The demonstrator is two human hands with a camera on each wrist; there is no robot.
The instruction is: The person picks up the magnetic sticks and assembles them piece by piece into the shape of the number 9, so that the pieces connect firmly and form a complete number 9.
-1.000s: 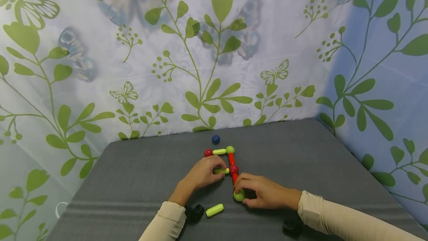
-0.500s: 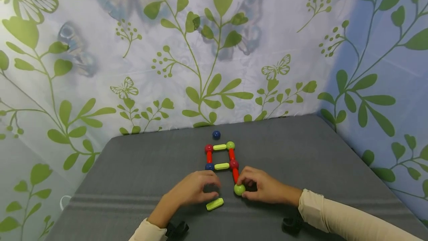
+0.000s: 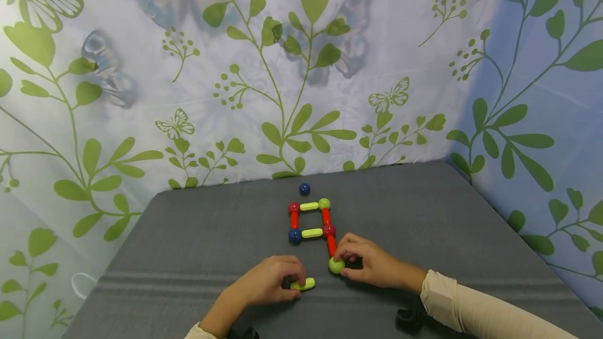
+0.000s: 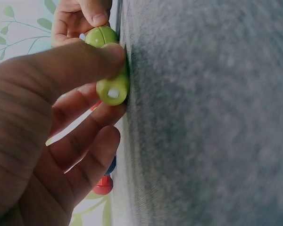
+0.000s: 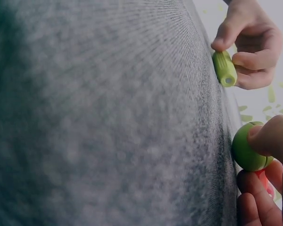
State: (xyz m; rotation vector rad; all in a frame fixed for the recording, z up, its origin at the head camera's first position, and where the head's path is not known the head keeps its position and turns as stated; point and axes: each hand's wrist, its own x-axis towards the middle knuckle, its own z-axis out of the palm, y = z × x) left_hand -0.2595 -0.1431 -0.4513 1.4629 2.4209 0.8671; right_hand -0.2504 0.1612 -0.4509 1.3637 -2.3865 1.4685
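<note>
My left hand (image 3: 266,282) pinches a loose yellow-green rod (image 3: 309,284) between thumb and fingers, low over the grey surface. In the left wrist view a white spot marks the end face of that rod (image 4: 112,92). With its thumb and fingers my right hand (image 3: 369,261) grips a green ball (image 3: 335,266), which sits at the near end of a red rod (image 3: 332,246). That red rod joins a crimson ball (image 3: 329,230), one corner of a square of rods and balls. A dark blue ball (image 3: 294,236) forms the square's near left corner.
A separate blue ball (image 3: 304,189) lies beyond the square. The grey padded surface (image 3: 212,234) ends at a leaf-patterned curtain (image 3: 226,93) behind and to the right. A black strap (image 3: 409,319) shows under the right sleeve (image 3: 476,297).
My left hand has let go of the yellow-green rod on the square's near side, drawn back toward me and taken hold of the loose one. The right hand stays on the green ball.
</note>
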